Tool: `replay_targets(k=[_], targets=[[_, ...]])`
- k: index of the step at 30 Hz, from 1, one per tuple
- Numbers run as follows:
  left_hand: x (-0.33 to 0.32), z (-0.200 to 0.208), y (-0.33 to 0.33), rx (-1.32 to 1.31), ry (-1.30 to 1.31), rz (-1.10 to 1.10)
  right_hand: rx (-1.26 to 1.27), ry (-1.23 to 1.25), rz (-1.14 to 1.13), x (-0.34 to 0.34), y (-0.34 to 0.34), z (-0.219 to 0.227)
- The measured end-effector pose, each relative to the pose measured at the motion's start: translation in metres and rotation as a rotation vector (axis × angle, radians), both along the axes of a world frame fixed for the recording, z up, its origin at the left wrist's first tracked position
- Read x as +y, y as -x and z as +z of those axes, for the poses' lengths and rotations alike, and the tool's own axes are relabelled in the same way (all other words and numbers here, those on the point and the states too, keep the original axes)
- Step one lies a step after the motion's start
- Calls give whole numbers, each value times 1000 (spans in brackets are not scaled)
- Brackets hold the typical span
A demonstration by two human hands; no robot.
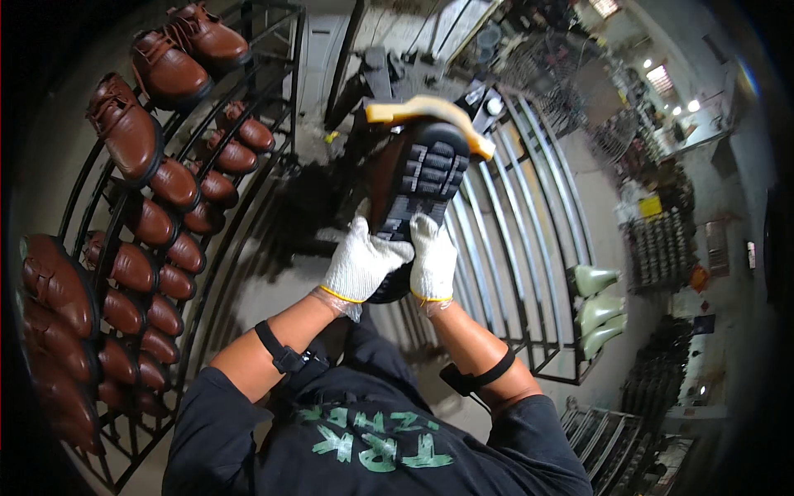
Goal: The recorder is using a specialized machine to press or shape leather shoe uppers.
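A brown shoe with a black treaded sole is held out in front of me, sole facing up and toe pointing away. My left hand, in a white knit glove, is closed around the heel end from the left. From the right, my right hand, gloved the same way, grips the shoe with its thumb side against the sole. Just beyond the toe is a curved yellow piece on a dark machine; whether the shoe touches it I cannot tell. The shoe's upper is mostly hidden beneath the sole.
On the left, a black metal rack carries several rows of brown lace-up shoes. A rack of pale metal rails stands close on the right, with light green shoe lasts at its outer end. Large fans are farther back.
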State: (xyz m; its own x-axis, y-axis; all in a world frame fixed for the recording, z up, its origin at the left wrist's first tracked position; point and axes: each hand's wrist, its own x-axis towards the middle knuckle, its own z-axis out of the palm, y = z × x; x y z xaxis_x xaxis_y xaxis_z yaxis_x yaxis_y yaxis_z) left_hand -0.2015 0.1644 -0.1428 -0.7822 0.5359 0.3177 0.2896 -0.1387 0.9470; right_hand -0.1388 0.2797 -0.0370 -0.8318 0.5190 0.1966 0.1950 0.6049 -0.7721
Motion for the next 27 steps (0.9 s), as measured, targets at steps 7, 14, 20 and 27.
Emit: replay_targets(k=[7, 14, 20, 27], targets=[[-2, 94, -23, -152, 178, 379, 84, 307, 369, 33, 57, 142], [7, 122, -23, -441, 291, 318, -654, -754, 293, 6, 152, 201], [2, 89, -66, -363, 332, 277, -63, -787, 209, -2, 33, 158], [-8, -135, -201, -580, 97, -210, 113, -266, 655, 29, -138, 126]])
